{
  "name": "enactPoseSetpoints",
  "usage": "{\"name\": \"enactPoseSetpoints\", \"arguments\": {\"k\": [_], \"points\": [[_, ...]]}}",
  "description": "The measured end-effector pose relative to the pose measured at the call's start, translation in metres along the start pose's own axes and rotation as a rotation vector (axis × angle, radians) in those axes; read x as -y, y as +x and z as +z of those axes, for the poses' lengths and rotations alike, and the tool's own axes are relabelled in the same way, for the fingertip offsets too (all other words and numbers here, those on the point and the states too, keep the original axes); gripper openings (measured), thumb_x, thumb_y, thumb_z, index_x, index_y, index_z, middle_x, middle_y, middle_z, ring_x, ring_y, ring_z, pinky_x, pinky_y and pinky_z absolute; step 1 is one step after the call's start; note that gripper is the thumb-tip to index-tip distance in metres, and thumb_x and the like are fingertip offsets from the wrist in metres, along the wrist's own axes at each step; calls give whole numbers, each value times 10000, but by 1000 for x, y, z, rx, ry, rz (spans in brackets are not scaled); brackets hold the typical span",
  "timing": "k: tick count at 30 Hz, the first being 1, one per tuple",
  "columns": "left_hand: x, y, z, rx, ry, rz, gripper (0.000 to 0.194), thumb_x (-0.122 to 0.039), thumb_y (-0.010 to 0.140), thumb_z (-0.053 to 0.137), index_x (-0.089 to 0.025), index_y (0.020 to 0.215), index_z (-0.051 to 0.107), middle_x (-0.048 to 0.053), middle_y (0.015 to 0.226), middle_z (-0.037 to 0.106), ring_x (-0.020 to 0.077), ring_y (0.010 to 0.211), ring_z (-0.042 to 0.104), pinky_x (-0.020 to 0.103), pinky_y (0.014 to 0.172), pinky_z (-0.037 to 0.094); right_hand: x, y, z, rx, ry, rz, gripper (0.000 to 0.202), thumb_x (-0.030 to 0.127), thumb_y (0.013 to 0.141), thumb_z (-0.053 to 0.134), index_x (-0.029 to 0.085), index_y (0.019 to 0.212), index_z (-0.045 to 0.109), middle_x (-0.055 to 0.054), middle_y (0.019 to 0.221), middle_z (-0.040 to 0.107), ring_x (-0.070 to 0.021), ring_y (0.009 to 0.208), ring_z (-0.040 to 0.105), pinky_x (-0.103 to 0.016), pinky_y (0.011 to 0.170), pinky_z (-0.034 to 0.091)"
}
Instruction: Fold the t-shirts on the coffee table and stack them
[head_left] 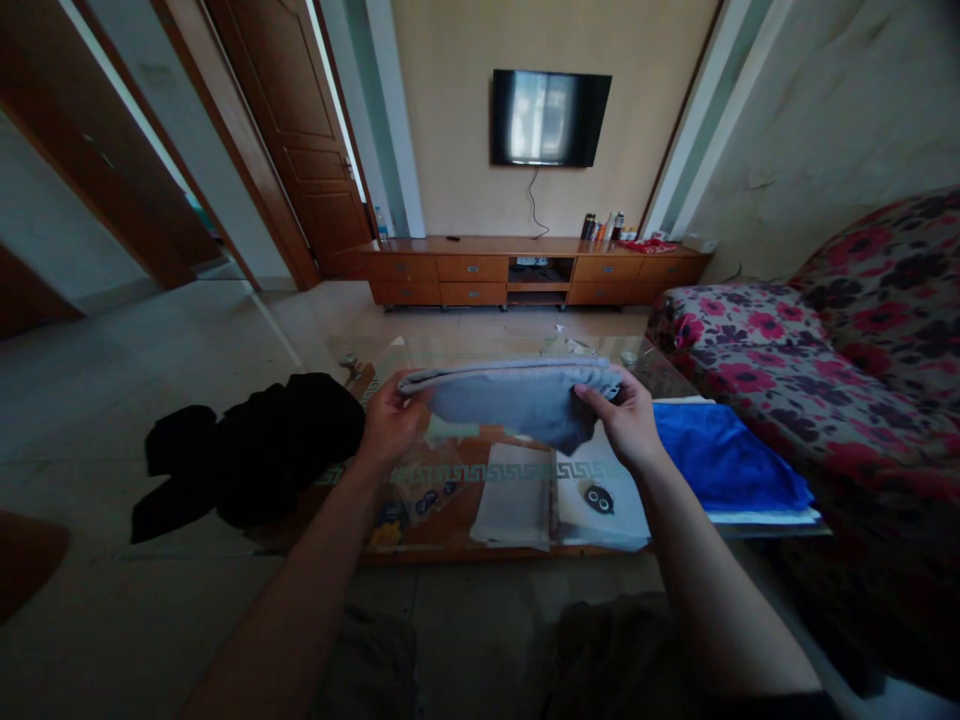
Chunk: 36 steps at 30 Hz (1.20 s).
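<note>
A folded grey cloth (510,395) is held up over the glass table (450,470), stretched between both hands. My left hand (392,415) is closed on its left end, and my right hand (622,412) pinches the right end, thumb on the near face. The cloth's lower right corner hangs a little. To the left, a black heap of cloth (277,450) lies on the table. Blue folded cloth (724,460) lies at the table's right end, with white material under its edge.
Under the glass are white papers (514,495) and a dark round picture (599,499). A flowered sofa (810,370) stands at the right. Beyond the table are a low wooden cabinet (472,270) and a wall television (551,118).
</note>
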<state>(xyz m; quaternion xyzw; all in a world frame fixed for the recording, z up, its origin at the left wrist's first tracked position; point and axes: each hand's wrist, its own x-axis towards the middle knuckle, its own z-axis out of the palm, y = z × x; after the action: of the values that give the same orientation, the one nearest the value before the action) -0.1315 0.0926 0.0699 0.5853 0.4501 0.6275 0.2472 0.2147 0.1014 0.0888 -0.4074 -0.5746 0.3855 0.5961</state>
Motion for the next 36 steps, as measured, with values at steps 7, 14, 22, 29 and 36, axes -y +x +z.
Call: {"name": "enactPoseSetpoints", "arguments": {"k": [7, 14, 22, 29, 36], "points": [[33, -43, -20, 539, 474, 82, 338, -40, 739, 524, -229, 964, 690, 61, 1109, 673, 229, 1110, 596, 370, 1020, 438, -55, -29, -21, 343, -500, -25, 274, 101, 686, 671, 208, 935, 629, -73, 1097, 658, -220, 1049, 593, -324, 957, 455], [61, -79, -22, 932, 747, 54, 289, -17, 593, 556, -217, 796, 606, 64, 1028, 598, 253, 999, 540, 341, 874, 416, -94, -58, -43, 729, -671, 95, 454, -20, 547, 531, 198, 896, 721, -59, 1036, 659, -222, 1022, 593, -311, 941, 447], [38, -80, 10, 810, 706, 35, 192, -189, 867, 523, -226, 919, 704, 98, 1041, 638, 262, 1020, 577, 378, 952, 419, -103, -42, -38, 118, -765, 430, 144, 222, 811, 671, 177, 945, 642, -34, 790, 696, -158, 707, 637, -239, 666, 461], [29, -100, 38, 950, 501, 101, 608, -275, 851, 653, -328, 1444, 530, 62, 1569, 432, 307, 1429, 385, 439, 1204, 242, -97, -63, -21, 176, -381, 757, 365, 314, 757, 818, 188, 961, 544, 25, 667, 649, -111, 526, 599, -203, 495, 480], [36, -82, 14, 855, 950, 48, 510, -5, 770, 486, -261, 1167, 680, 65, 1354, 626, 273, 1317, 494, 489, 1170, 254, -76, -74, -6, 876, -111, 854, 322, 404, 763, 760, 147, 923, 651, -53, 812, 723, -145, 648, 678, -228, 565, 504]]}}
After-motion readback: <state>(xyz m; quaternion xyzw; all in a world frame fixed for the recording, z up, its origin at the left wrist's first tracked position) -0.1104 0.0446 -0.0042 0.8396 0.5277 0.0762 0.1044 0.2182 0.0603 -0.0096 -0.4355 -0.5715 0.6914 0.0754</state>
